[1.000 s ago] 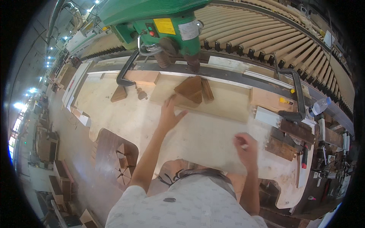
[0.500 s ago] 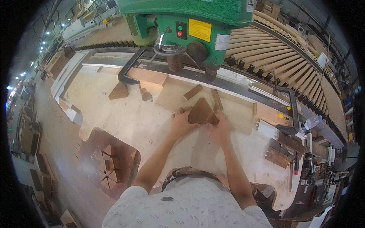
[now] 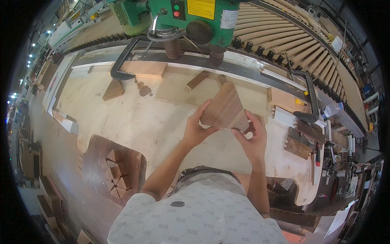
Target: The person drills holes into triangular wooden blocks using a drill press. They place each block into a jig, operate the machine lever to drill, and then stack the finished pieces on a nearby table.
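Note:
I hold a brown wedge-shaped wooden piece [image 3: 224, 107] above the pale plywood worktable [image 3: 134, 118], in front of my chest. My left hand [image 3: 196, 127] grips its left edge, thumb on the near corner. My right hand [image 3: 252, 134] pinches its lower right corner, where a smaller dark wooden bit shows between the fingers. Behind the piece stands a green drilling machine [image 3: 183, 16] with its spindle [image 3: 172, 46] over the table.
A black clamp [image 3: 122, 61] presses a wooden block [image 3: 143, 69] at the back left; another clamp [image 3: 308, 97] is at the right. Small wood strips [image 3: 197, 80] lie by the fence. Dark wooden pieces [image 3: 298, 144] and tools crowd the right edge. A stack of carved parts [image 3: 118, 171] stands lower left.
Both hands came together on the wooden piece, lifted it off the table and drew it toward me. Earlier my right hand was empty near the right side.

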Motion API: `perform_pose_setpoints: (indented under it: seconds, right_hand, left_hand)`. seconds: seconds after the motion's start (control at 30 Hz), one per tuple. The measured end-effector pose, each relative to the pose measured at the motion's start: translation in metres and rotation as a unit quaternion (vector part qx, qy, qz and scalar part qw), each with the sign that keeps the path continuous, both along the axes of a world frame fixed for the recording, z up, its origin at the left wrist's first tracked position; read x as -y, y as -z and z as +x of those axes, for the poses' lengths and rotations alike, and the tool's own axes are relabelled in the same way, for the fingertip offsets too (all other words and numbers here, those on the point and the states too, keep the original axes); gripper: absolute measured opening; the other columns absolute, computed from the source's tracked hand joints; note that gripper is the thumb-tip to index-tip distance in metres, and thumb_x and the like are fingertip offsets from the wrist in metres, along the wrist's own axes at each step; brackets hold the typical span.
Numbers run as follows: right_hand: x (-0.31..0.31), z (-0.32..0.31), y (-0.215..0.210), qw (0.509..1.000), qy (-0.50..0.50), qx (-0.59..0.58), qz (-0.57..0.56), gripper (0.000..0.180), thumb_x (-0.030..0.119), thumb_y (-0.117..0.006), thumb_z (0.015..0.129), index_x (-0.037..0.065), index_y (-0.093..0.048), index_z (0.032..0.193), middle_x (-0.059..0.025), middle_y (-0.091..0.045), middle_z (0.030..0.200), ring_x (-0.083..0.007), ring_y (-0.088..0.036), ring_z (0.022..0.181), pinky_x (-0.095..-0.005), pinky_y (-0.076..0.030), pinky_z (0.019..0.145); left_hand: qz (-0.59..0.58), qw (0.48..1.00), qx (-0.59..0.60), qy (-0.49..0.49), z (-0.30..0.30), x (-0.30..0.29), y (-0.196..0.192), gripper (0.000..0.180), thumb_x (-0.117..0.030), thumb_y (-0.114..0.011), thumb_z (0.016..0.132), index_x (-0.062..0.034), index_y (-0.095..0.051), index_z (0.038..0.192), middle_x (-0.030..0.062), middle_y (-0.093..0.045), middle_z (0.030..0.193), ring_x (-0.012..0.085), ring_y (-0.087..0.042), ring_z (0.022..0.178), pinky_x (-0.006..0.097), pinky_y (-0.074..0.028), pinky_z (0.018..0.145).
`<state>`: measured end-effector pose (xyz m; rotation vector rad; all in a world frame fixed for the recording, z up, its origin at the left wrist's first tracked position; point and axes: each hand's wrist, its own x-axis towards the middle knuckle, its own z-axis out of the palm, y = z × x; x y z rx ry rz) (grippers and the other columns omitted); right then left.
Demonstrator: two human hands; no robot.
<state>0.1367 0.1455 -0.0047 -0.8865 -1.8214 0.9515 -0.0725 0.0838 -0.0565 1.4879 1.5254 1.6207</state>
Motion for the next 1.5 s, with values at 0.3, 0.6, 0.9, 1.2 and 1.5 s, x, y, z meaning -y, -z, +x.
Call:
perform_pose_setpoints:
  seconds: [0.3,0.6,0.9,1.2,1.5]
  right_hand:
    - [0.001,0.024,0.015,0.991,-0.025,0.075,-0.111,0.061,0.013,-0.091,0.074,0.005,-0.066,0.129,-0.0111,-0.062,0.117,-0.0185,-0.062,0.088,-0.0316,-0.054,0.075]
    - [-0.057,0.050,0.093,0.939,0.243,0.226,0.092,0.058,0.029,-0.083,0.083,0.007,-0.061,0.133,-0.0335,-0.048,0.143,-0.0493,-0.045,0.134,-0.0546,-0.040,0.111]
    - [-0.090,0.038,0.087,0.950,0.228,0.213,-0.004,0.047,0.034,-0.082,0.080,0.004,-0.068,0.112,-0.0277,-0.063,0.123,-0.0441,-0.058,0.116,-0.0533,-0.046,0.100]
    - [-0.077,0.048,0.081,0.932,0.274,0.239,0.009,0.045,0.032,-0.082,0.079,0.006,-0.070,0.113,-0.0252,-0.067,0.118,-0.0433,-0.061,0.110,-0.0514,-0.050,0.095]
    - [-0.049,0.052,0.067,0.936,0.238,0.253,0.061,0.041,0.020,-0.088,0.071,0.008,-0.069,0.105,-0.0235,-0.066,0.114,-0.0430,-0.059,0.112,-0.0518,-0.048,0.096]
  left_hand:
    - [-0.055,0.991,-0.079,0.096,-0.020,-0.004,0.012,0.096,-0.013,-0.097,0.067,-0.0081,-0.051,0.151,0.0115,-0.061,0.140,0.0259,-0.059,0.129,0.039,-0.047,0.108]
    - [-0.240,0.882,-0.302,-0.270,-0.128,-0.028,0.034,0.075,-0.055,-0.058,0.100,-0.0044,-0.043,0.154,0.0302,-0.042,0.152,0.0497,-0.036,0.143,0.058,-0.028,0.118]
    - [-0.265,0.903,-0.187,-0.282,-0.192,-0.046,0.048,0.080,-0.062,-0.075,0.084,-0.0060,-0.058,0.139,0.0309,-0.061,0.129,0.0483,-0.055,0.124,0.056,-0.048,0.101]
    - [-0.353,0.845,-0.284,-0.286,-0.185,-0.044,0.026,0.075,-0.061,-0.076,0.083,0.0010,-0.067,0.123,0.0363,-0.056,0.125,0.0554,-0.051,0.121,0.059,-0.043,0.104]
    - [-0.301,0.861,-0.300,-0.281,-0.190,-0.023,0.042,0.068,-0.051,-0.082,0.080,-0.0071,-0.065,0.129,0.0314,-0.055,0.129,0.0517,-0.050,0.124,0.059,-0.046,0.101]
